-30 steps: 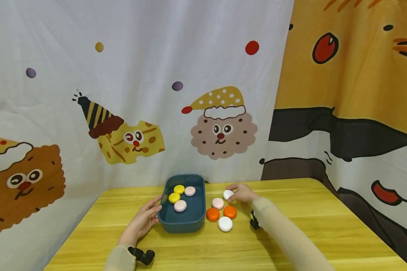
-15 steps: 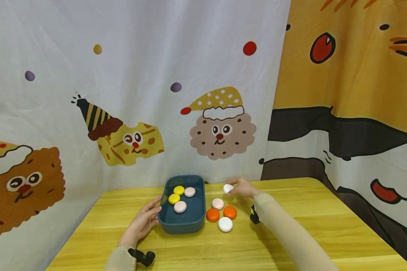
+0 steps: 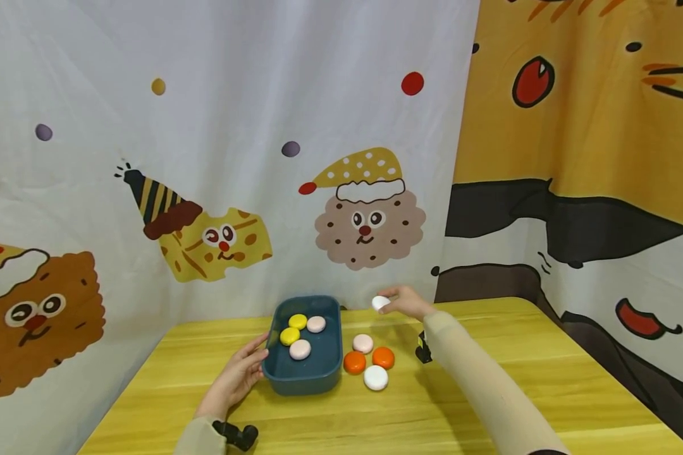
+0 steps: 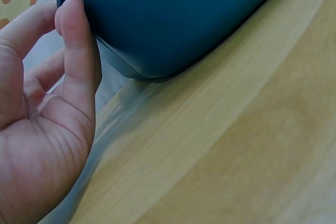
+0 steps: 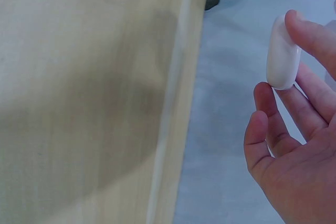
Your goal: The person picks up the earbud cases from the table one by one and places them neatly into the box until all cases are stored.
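Note:
My left hand [image 3: 240, 377] is at the left side of a dark blue rectangular bin [image 3: 303, 384]. In the left wrist view its fingertips pinch the rim of the bin, which stands on the table. Two yellow and two pale pink rounded discs lie inside the bin. To the right, my right hand [image 3: 406, 302] holds a white rounded disc [image 5: 283, 53] above the table's far edge, between thumb and fingers, standing on edge in the right wrist view. Next to the bin lie a pale pink disc [image 3: 362, 343], two orange discs [image 3: 355, 362] and another white disc [image 3: 375, 378].
A wooden table [image 3: 478, 366] bears everything. Behind it hangs a white curtain [image 3: 227, 126] printed with cartoon food figures, with a yellow animal print at the right. Black wrist straps with camera mounts [image 3: 238, 436] sit on both wrists.
My right hand has lifted the white disc off the table, upward toward the far edge. The left hand keeps its place at the bin. The whole view has shifted slightly.

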Action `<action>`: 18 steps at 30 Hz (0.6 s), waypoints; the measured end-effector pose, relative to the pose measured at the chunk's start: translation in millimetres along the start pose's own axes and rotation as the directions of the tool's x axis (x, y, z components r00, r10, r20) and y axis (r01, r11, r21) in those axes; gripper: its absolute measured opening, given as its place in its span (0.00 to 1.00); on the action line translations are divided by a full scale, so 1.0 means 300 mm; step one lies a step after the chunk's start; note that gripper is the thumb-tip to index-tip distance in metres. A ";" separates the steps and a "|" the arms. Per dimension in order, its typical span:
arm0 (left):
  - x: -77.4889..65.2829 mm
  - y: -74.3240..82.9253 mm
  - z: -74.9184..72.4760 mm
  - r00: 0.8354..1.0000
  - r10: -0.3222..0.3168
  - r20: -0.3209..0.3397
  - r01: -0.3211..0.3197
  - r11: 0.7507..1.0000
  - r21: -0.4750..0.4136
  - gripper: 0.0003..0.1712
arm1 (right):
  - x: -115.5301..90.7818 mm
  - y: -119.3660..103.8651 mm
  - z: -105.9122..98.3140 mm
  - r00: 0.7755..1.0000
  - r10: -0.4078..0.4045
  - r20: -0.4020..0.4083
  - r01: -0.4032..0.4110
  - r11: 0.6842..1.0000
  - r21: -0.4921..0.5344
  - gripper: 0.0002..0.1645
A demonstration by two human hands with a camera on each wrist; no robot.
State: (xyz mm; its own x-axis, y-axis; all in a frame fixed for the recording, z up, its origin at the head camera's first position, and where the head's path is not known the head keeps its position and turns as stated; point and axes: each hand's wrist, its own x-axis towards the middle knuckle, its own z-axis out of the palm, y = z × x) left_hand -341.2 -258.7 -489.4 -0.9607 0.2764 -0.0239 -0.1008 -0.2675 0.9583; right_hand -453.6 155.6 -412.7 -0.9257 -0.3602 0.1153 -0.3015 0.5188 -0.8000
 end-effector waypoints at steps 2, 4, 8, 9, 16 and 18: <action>0.003 0.002 0.001 1.000 0.000 0.003 0.000 1.000 -0.006 0.40 | 0.008 -0.002 -0.008 1.000 -0.002 0.002 0.002 1.000 0.009 0.29; 0.002 0.002 0.001 1.000 0.002 0.002 -0.002 1.000 -0.007 0.40 | 0.012 -0.004 -0.012 1.000 0.000 0.003 0.000 1.000 0.012 0.30; -0.001 0.003 0.006 1.000 0.013 -0.006 -0.013 1.000 -0.001 0.40 | 0.013 -0.012 -0.012 1.000 0.025 0.001 -0.025 0.998 0.050 0.32; -0.002 0.004 0.008 1.000 0.015 -0.009 -0.015 1.000 -0.003 0.39 | 0.012 -0.015 -0.012 1.000 0.026 0.004 -0.026 0.998 0.059 0.33; -0.008 0.008 0.011 1.000 0.001 -0.008 -0.001 0.999 -0.032 0.39 | 0.011 -0.026 -0.005 0.998 0.050 0.036 -0.054 0.993 0.108 0.34; -0.009 0.008 0.010 1.000 0.012 -0.004 -0.013 1.000 -0.029 0.39 | 0.012 -0.031 -0.001 0.998 0.043 0.038 -0.047 0.992 0.114 0.35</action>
State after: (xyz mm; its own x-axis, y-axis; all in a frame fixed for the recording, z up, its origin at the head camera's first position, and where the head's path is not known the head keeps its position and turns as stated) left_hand -338.0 -257.4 -486.2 -0.9629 0.2696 -0.0130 -0.0961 -0.2974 0.9499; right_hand -454.0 149.6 -404.7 -0.9285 -0.3666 0.0586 -0.2297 0.4434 -0.8664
